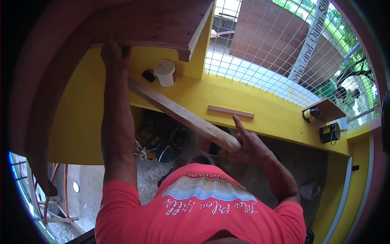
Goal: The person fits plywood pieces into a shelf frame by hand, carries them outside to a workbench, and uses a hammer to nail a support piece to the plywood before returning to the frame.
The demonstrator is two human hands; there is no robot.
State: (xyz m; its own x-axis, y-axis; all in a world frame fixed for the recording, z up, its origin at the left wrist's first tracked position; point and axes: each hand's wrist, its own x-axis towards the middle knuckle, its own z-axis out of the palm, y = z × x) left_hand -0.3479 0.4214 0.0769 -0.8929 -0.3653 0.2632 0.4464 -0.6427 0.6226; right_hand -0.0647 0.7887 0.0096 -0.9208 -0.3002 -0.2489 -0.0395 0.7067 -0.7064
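Note:
My left hand (115,53) reaches up and grips the lower edge of a reddish-brown wooden panel (158,24), its fingers partly hidden. With my right hand (255,148) I hold the near end of a long wooden plank (187,116), index finger stretched out past it. The plank slants across the yellow ledge (191,91), its far end beside my left forearm. Just beyond my right index finger, a thin brown wood strip (230,112) lies on the ledge.
A white tub (165,73) and a small black object (148,76) stand on the ledge. At its right are a dark bottle (311,114), a leaning brown board (327,110) and a black can (330,133). Wire mesh (268,53) closes the opening behind. Below lies clutter with a dark green round object (165,154).

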